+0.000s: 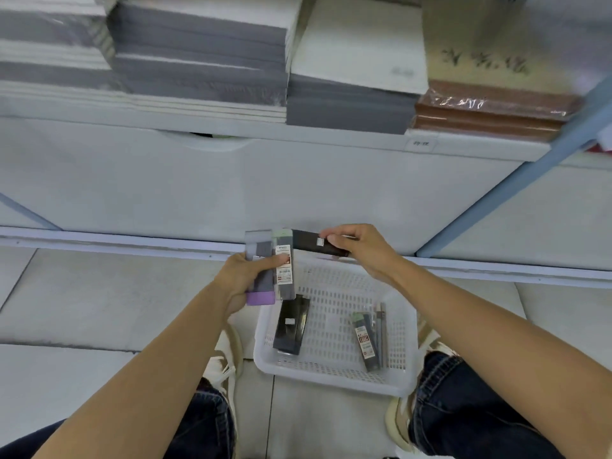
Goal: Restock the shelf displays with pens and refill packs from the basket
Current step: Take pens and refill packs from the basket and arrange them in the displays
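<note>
Nearest the camera, two knees in dark jeans (463, 409) and a pair of pale shoes (227, 356) frame a white perforated basket (326, 382) that sits on the tiled floor (99, 293) between the feet. Inside the basket a black pack (291, 326) lies against its left side, and a clear refill pack with a red-and-white label (364, 341) lies toward the right, with what look like grey pens (381, 332) just beside it. Above the basket's far left corner the left hand (243, 276) grips a small fan of packs held upright: a pack with a purple end (260, 298) on the left and a labelled refill pack (285, 268) overlapping it on the right. Its thumb lies across their fronts and the fingers are curled round behind them. The right hand (361, 250) is level with it over the basket's far rim, its thumb and fingers pinching the right end of a long black pack (306, 241) that lies nearly level; that pack's left end meets the top of the packs in the left hand. Behind the hands runs the pale base panel of the shelf unit (165, 187), with blue-grey uprights slanting at the right. On the shelf above it stand stacks of grey and white paper (198, 61), blurred, and a brown wrapped stack (490, 111) at the right; a small price tag (421, 144) is fixed to the shelf edge below them
</note>
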Available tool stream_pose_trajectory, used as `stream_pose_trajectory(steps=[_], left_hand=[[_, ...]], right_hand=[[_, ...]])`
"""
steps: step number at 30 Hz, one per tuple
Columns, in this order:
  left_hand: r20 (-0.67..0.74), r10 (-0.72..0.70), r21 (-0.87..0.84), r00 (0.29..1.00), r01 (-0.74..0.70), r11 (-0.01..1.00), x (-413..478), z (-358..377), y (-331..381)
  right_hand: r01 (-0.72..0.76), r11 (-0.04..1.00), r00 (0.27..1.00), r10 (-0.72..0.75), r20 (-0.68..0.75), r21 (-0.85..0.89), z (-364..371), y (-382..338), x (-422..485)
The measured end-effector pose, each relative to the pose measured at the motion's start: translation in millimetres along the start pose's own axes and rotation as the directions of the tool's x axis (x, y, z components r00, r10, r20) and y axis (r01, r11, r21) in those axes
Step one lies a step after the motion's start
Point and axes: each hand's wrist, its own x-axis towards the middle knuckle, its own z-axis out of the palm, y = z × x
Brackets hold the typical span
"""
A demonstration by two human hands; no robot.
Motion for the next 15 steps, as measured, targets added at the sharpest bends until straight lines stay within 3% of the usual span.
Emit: stream_pose_trajectory(steps=[6, 9, 15], left_hand=[[-0.063, 0.144, -0.055, 0.988, -0.147, 0.988, -29, 14, 45], [-0.066, 0.225, -0.089, 0.972, -0.23, 0.969, -47, 18, 63], [-0.088, 0.423, -0.137, 0.902, -0.432, 0.892, -76, 31, 90]], right_hand=[[0.098, 0.979, 0.993, -0.107, 0.043, 0.177, 12, -44, -18], [0.142, 0.974, 0.982, -0.161, 0.096, 0.177, 18, -62, -27], [0.265, 0.938, 0.963, -0.269, -0.011, 0.222, 32, -94, -46]])
